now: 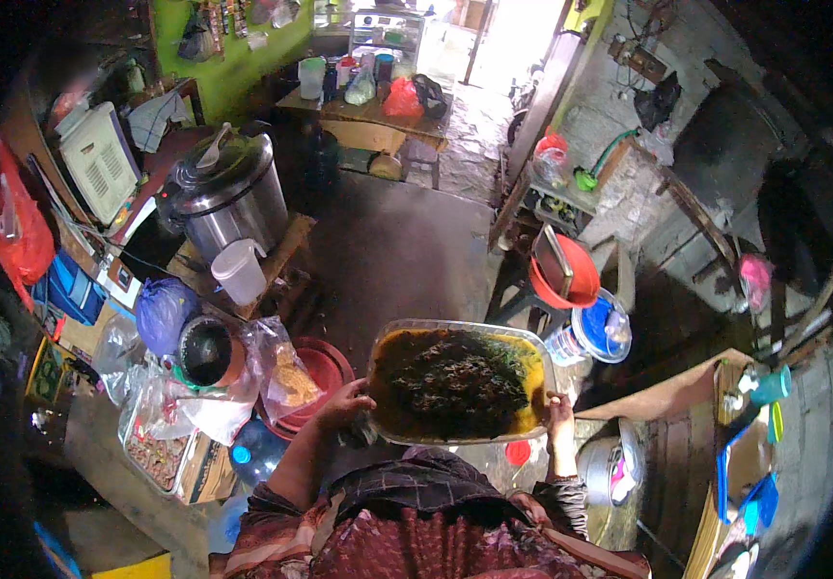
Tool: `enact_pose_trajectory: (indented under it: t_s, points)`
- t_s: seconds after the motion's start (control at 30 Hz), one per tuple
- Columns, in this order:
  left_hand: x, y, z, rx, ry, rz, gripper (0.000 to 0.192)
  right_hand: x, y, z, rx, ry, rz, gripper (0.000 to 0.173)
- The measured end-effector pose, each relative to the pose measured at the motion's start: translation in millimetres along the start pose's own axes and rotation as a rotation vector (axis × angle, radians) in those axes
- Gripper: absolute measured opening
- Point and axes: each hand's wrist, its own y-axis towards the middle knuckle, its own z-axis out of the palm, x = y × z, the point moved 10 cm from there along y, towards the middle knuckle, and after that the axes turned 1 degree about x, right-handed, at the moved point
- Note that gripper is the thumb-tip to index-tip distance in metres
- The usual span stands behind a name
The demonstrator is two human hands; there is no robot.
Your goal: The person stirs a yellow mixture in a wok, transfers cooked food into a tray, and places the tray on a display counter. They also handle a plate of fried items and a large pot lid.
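A rectangular clear plastic tub (551,354) is held out in front of my body at about waist height. Inside lies dark green, leafy-looking food (460,376) in a yellow-orange liquid. My left hand (348,405) grips the tub's left end, its thumb near the rim. At the opposite end my right hand (558,414) has hold of the lower right corner. Both sets of fingers are partly hidden beneath the tub.
A large steel pot (235,203) with a lid stands on a wooden stand at left, a translucent pitcher (240,272) beside it. Red basins (337,369) sit left of the tub. Right are an orange-red basin (581,271) and a blue-lidded bucket (568,347). A doorway (485,43) opens ahead.
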Motion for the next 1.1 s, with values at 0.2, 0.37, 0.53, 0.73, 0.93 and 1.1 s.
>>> enact_pose_trajectory:
  t_s: [0.2,0.37,0.53,0.73,0.93,1.1]
  points:
    - [-25,49,-29,-0.211,-0.081,0.015,0.047,56,102,42,0.139,-0.022,-0.267,0.025]
    - [-45,92,-56,-0.332,-0.061,0.118,0.043,68,195,76,0.243,0.024,-0.240,0.025]
    - [-57,128,-90,-0.399,-0.116,0.112,0.035,93,255,114,0.336,0.039,-0.195,0.026]
    - [-87,179,-153,-0.422,-0.116,0.146,0.037,141,320,180,0.375,0.059,-0.229,0.025]
    - [-131,235,-229,-0.362,-0.193,0.269,0.041,170,400,260,0.385,0.062,-0.244,0.025]
    - [-172,270,-301,-0.385,-0.075,0.184,0.050,191,468,326,0.381,0.118,-0.254,0.023]
